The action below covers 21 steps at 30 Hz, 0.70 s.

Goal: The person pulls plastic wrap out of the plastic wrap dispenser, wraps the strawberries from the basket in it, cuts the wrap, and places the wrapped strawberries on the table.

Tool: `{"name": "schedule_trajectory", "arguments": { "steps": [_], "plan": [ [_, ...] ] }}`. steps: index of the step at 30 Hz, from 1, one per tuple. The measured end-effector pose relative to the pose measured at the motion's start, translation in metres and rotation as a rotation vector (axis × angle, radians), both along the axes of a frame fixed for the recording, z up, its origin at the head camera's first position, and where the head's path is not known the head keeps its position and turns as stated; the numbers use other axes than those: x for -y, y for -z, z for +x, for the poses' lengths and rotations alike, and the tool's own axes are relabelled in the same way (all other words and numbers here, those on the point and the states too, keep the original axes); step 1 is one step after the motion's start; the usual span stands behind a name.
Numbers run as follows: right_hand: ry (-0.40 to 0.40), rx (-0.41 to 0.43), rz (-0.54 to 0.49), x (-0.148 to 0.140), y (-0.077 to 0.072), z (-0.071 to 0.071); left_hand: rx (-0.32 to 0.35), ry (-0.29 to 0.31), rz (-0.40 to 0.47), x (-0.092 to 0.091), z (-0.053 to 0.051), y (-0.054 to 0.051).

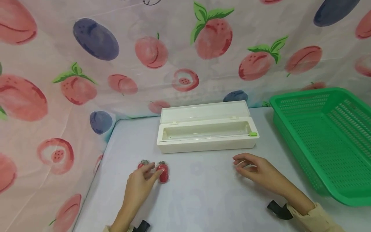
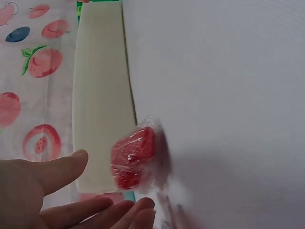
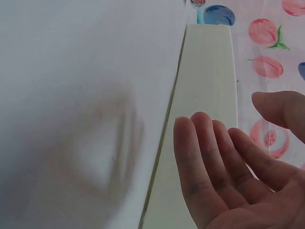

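Note:
Two small red strawberry-like items in clear wrap lie on the white tabletop. The right-hand wrapped strawberry [image 1: 163,173] shows nearly whole beside my left thumb; the other wrapped strawberry [image 1: 143,163] is partly behind the fingers. My left hand [image 1: 140,185] reaches between them, thumb and fingers apart. In the left wrist view, one wrapped red piece [image 2: 133,158] stands just past the fingertips, not gripped. My right hand [image 1: 257,169] hovers over the table in front of the box, fingers loosely bent, holding nothing. A long white box [image 1: 207,147] stands with its lid raised.
The box has a small green slider [image 1: 253,134] at its right front edge. A green plastic basket [image 1: 301,161] stands at the right, close to my right forearm. Fruit-patterned cloth [image 1: 162,19] covers the walls behind and at the left.

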State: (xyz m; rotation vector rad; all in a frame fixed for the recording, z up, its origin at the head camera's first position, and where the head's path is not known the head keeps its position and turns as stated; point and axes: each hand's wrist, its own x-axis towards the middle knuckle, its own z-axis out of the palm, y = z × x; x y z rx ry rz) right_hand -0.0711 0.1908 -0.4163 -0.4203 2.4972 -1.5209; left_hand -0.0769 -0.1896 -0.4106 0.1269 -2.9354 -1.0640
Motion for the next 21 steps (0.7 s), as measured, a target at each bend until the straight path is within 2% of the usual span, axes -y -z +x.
{"name": "schedule_trajectory", "arguments": {
  "steps": [5,11,16,21],
  "plan": [
    [-0.002,-0.043,0.019,0.000,-0.003,0.002,-0.061,-0.013,-0.036,-0.002,0.002,-0.008],
    [-0.005,-0.154,0.072,0.000,-0.012,0.004,-0.124,0.001,-0.071,-0.011,0.003,-0.015],
    [0.004,-0.240,0.121,0.002,-0.017,0.003,-0.188,0.080,-0.069,-0.024,0.002,-0.019],
    [0.060,-0.345,0.230,0.010,-0.018,0.007,-0.281,0.186,-0.059,-0.035,0.001,-0.022]
  ]
}}
